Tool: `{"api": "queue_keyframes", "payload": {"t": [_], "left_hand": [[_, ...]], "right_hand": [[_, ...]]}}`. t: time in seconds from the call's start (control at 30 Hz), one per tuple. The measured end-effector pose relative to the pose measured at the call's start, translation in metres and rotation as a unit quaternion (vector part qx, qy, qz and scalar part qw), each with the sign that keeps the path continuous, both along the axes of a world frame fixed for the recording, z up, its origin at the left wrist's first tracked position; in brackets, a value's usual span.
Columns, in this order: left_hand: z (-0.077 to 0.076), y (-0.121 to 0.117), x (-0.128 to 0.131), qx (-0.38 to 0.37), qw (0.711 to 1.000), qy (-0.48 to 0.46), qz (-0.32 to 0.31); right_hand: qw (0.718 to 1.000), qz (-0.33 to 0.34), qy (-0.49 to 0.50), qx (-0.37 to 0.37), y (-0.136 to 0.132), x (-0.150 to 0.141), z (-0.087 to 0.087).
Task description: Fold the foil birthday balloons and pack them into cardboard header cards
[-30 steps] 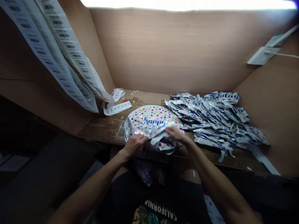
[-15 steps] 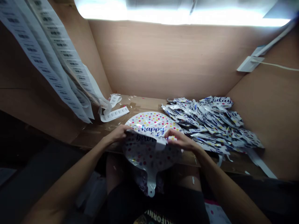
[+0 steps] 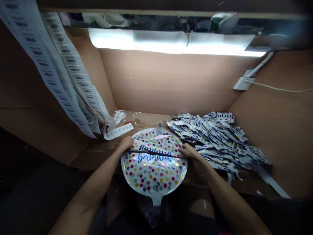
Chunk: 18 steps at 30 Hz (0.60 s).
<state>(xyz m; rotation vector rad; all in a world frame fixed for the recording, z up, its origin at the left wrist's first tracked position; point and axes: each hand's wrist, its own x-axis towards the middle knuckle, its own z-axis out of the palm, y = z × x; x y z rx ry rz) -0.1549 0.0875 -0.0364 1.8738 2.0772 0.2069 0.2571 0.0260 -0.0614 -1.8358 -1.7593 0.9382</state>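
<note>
A round silver foil balloon [image 3: 154, 169] with multicoloured polka dots and blue "birthday" script lies flat on the wooden bench [image 3: 97, 156], its neck tab [image 3: 156, 198] pointing toward me. A second tab [image 3: 159, 126] shows at the far edge, so a second balloon may lie beneath; I cannot tell. My left hand [image 3: 126, 143] pinches the balloon's upper left edge. My right hand [image 3: 187, 150] pinches the upper right edge. A dark straight line or crease runs across the foil between my hands.
A large heap of flattened foil balloons [image 3: 210, 140] lies to the right on the bench. Long strips of barcode labels [image 3: 66, 71] hang at the left, with loose labels [image 3: 118, 130] beneath them. A lit tube lamp [image 3: 171, 42] and a white cable [image 3: 276, 87] run along the wooden walls.
The balloon has been laid flatter on the bench and now shows its full dotted face. My hands have spread farther apart, and the view has tilted upward.
</note>
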Motion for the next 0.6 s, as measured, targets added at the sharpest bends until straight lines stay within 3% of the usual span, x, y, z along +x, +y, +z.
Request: {"api": "queue_keyframes", "payload": {"t": [0.07, 0.1, 0.2, 0.27, 0.33, 0.43, 0.53, 0.6], "left_hand": [[-0.004, -0.013, 0.013, 0.055, 0.998, 0.015, 0.013], [-0.008, -0.021, 0.020, 0.095, 0.995, 0.019, -0.011], [-0.026, -0.037, 0.038, 0.193, 0.967, 0.030, -0.163], [-0.040, -0.040, 0.042, 0.174, 0.963, 0.046, -0.202], [-0.051, -0.036, 0.038, 0.121, 0.979, 0.061, -0.154], [-0.057, -0.026, 0.022, 0.087, 0.989, 0.070, -0.098], [-0.046, -0.016, 0.016, 0.058, 0.994, 0.073, -0.060], [-0.034, -0.011, 0.028, 0.057, 0.995, 0.070, -0.050]], "right_hand": [[0.994, -0.035, -0.104, -0.001, 0.000, -0.011, -0.001], [0.987, -0.052, -0.151, 0.003, -0.001, -0.019, -0.003], [0.967, -0.075, -0.244, 0.022, -0.006, -0.044, -0.006], [0.956, -0.069, -0.282, 0.035, -0.009, -0.055, -0.006], [0.948, -0.057, -0.311, 0.040, -0.017, -0.053, -0.003], [0.936, -0.055, -0.346, 0.032, -0.046, -0.024, -0.003], [0.912, -0.065, -0.404, 0.015, -0.096, 0.016, -0.011], [0.897, -0.062, -0.436, 0.010, -0.129, 0.032, -0.018]]}}
